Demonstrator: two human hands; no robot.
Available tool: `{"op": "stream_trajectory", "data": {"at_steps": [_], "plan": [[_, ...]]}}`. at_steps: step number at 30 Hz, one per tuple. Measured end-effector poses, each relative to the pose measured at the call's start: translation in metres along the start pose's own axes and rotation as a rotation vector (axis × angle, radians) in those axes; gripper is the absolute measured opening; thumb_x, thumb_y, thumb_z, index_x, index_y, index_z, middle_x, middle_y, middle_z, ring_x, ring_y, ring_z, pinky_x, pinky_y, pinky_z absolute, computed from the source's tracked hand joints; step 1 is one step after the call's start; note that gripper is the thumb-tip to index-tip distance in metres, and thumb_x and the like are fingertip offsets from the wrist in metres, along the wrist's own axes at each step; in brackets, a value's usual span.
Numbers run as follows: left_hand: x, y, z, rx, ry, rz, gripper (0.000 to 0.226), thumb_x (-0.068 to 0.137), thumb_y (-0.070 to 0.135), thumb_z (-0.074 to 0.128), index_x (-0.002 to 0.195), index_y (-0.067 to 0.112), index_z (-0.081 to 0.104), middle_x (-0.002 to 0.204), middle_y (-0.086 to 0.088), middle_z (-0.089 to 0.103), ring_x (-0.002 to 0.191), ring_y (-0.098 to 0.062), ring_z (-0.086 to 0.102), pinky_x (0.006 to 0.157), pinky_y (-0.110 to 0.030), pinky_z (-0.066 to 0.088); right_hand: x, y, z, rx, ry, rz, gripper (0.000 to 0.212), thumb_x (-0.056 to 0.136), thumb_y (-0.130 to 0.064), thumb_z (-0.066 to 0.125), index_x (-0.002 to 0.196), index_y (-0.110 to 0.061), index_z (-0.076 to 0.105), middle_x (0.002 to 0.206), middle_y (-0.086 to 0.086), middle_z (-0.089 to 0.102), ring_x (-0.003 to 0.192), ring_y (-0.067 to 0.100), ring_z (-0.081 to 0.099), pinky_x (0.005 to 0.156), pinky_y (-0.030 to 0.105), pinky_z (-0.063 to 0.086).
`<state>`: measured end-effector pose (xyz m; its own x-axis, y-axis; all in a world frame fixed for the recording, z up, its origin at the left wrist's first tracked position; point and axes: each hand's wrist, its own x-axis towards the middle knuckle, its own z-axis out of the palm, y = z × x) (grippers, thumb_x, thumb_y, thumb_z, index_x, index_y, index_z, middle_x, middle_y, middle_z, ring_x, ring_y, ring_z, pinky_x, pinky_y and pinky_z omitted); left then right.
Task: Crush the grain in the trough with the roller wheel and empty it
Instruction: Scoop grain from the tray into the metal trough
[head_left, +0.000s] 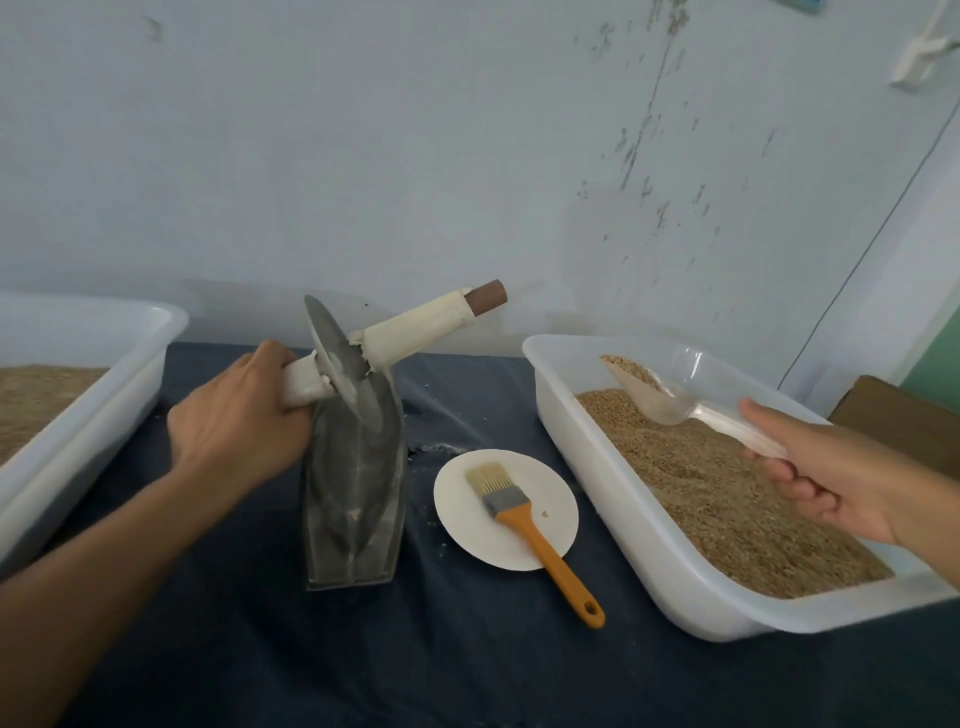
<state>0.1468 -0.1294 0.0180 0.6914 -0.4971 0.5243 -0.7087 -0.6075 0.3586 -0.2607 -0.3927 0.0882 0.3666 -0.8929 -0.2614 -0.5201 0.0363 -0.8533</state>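
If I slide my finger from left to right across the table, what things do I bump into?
Left tub → left hand → roller wheel over the trough → paper plate with brush → right tub of grain → scoop → right hand.

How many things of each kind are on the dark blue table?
White plastic tubs holding grain: 2
Clear plastic scoops: 1
Grey metal troughs: 1
Metal roller wheels with taped handle: 1
Round white plates: 1
Orange-handled brushes: 1
Total: 7
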Motion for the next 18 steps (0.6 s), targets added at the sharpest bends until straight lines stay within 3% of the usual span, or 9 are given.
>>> {"op": "stream_trajectory", "data": {"at_steps": [4, 9, 13, 18], "plan": [[0.003, -0.001, -0.001, -0.032, -0.005, -0.018, 0.019, 0.084, 0.045, 0.054, 0.099, 0.037, 0.045, 0.085, 0.012, 0.055, 0.068, -0.018, 0.049, 0.056, -0.031, 0.034, -0.003, -0.003, 0.0, -0.048, 0.02, -0.067, 0.077, 0.078, -0.073, 0.059, 0.105, -0.001, 0.064, 0.053, -0.001, 0.039, 0.039, 0.014, 0.027, 0.033, 0.022, 0.026], [0.005, -0.003, -0.008, -0.039, -0.021, -0.037, 0.021, 0.083, 0.045, 0.054, 0.084, 0.031, 0.039, 0.077, 0.011, 0.053, 0.066, -0.02, 0.051, 0.056, -0.032, 0.035, -0.012, -0.025, 0.01, -0.093, -0.081, -0.117, 0.075, 0.059, -0.089, 0.067, 0.079, -0.017, 0.071, 0.052, -0.001, 0.037, 0.038, 0.016, 0.027, 0.035, 0.02, 0.031], [0.008, -0.001, -0.012, -0.054, -0.015, -0.048, 0.016, 0.082, 0.039, 0.053, 0.088, 0.031, 0.04, 0.076, 0.012, 0.052, 0.066, -0.02, 0.048, 0.054, -0.031, 0.031, -0.011, -0.041, 0.021, -0.171, -0.161, -0.104, 0.082, 0.061, -0.088, 0.067, 0.089, -0.011, 0.07, 0.053, 0.005, 0.037, 0.038, 0.017, 0.03, 0.038, 0.02, 0.034], [0.013, -0.002, -0.013, -0.087, -0.011, -0.052, 0.018, 0.082, 0.035, 0.054, 0.093, 0.031, 0.041, 0.078, 0.012, 0.053, 0.07, -0.022, 0.054, 0.055, -0.032, 0.036, -0.041, -0.073, 0.078, -0.366, -0.274, -0.127, 0.076, 0.06, -0.091, 0.064, 0.08, -0.019, 0.075, 0.053, 0.002, 0.041, 0.039, 0.015, 0.03, 0.036, 0.018, 0.029]]}}
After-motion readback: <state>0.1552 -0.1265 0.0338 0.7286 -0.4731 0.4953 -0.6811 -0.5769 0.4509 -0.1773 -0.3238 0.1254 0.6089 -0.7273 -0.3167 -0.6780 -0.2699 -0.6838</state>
